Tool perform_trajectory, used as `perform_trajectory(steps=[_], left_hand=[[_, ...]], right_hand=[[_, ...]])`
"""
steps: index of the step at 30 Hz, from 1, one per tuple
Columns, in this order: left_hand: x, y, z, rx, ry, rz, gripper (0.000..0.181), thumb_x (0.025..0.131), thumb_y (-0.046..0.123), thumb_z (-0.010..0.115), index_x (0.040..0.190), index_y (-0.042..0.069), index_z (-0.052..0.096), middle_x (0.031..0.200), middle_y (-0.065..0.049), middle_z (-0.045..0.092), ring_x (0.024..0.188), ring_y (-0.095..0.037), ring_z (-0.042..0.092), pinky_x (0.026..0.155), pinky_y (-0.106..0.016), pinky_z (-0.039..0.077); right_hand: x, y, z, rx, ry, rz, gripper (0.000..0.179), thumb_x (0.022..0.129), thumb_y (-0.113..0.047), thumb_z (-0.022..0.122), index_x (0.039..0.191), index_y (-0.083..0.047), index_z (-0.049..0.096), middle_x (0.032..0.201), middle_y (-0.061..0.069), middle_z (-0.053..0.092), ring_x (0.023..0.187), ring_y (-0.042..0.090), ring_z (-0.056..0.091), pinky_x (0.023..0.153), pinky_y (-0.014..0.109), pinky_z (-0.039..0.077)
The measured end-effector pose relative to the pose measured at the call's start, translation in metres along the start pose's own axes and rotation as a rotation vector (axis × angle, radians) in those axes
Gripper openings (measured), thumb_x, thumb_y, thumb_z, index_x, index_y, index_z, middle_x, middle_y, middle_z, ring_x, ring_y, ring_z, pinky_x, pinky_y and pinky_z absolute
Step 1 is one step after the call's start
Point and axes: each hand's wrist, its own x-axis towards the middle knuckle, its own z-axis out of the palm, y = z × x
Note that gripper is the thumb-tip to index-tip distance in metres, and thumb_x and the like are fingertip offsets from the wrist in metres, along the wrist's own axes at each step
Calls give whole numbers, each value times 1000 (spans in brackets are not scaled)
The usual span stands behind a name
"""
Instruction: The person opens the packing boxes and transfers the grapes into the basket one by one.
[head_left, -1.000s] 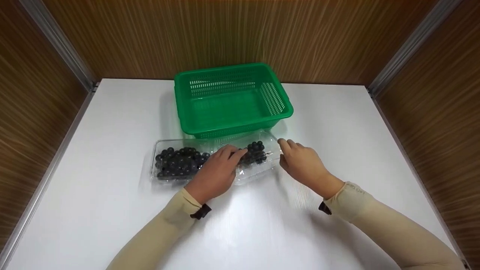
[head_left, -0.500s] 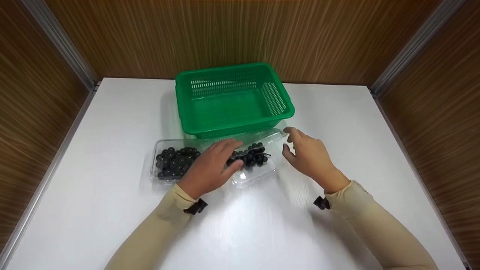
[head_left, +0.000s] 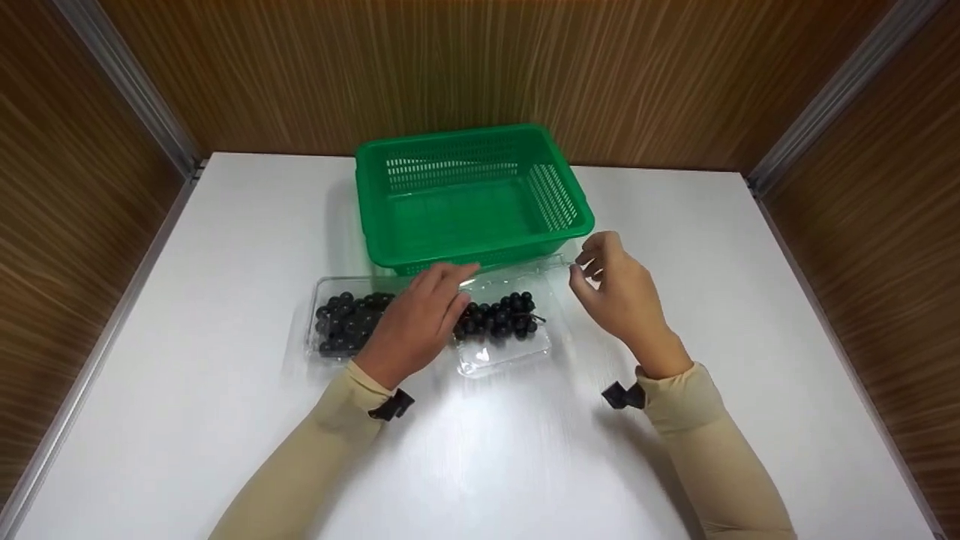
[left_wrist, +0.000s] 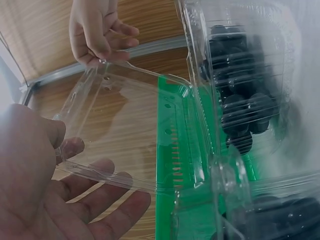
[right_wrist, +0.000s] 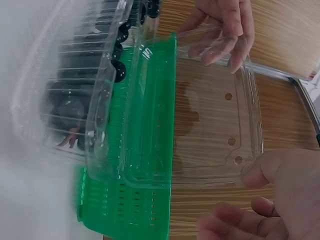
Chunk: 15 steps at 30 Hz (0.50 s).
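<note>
Dark grapes [head_left: 502,319] lie in a clear plastic clamshell box [head_left: 499,365] in front of the green basket. Its clear lid [left_wrist: 125,135] stands raised, with the basket showing through it. My right hand [head_left: 619,292] pinches a corner of this lid between thumb and curled fingers. At the lid's other side, my left hand [head_left: 416,322] has its fingers stretched out along the edge, as the left wrist view shows. The left hand also covers part of a second clear box [head_left: 319,300] of dark grapes [head_left: 349,322] to the left.
Just behind the boxes stands the green plastic basket [head_left: 379,255] with slotted sides. A white table [head_left: 510,457] carries everything, and wood-grain panels [head_left: 480,67] rise behind it and at both sides.
The right hand has moved up and back, swinging the lid from low over the grapes to upright. The left hand has drawn slightly left and straightened, baring more of the grapes.
</note>
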Motion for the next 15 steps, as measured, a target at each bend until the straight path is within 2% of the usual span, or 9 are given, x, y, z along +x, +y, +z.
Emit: perform_trajectory(steps=[4, 7, 15], left_hand=[[0, 1, 0, -32, -2, -5, 48, 114, 35, 36, 157, 16, 44, 135, -5, 56, 114, -18, 54, 94, -39, 51], [-1, 0, -2, -39, 9, -10, 49, 114, 36, 34, 158, 17, 44, 136, -5, 57, 121, -18, 55, 99, -40, 51], [0, -3, -6, -43, 45, 8, 45, 113, 28, 41, 156, 14, 46, 135, -7, 59, 124, -21, 56, 103, -40, 51]], right_hand=[[-1, 1, -2, 7, -32, 21, 22, 98, -15, 66, 114, -4, 55, 101, 10, 70, 89, 26, 70, 80, 43, 58], [-1, 0, -7, -8, -68, 35, 23, 97, -17, 67, 114, -5, 57, 104, 9, 69, 93, 27, 69, 83, 44, 57], [-9, -8, -25, -77, -172, 43, 39, 97, -22, 70, 129, -4, 58, 122, 13, 65, 113, 31, 63, 90, 51, 53]])
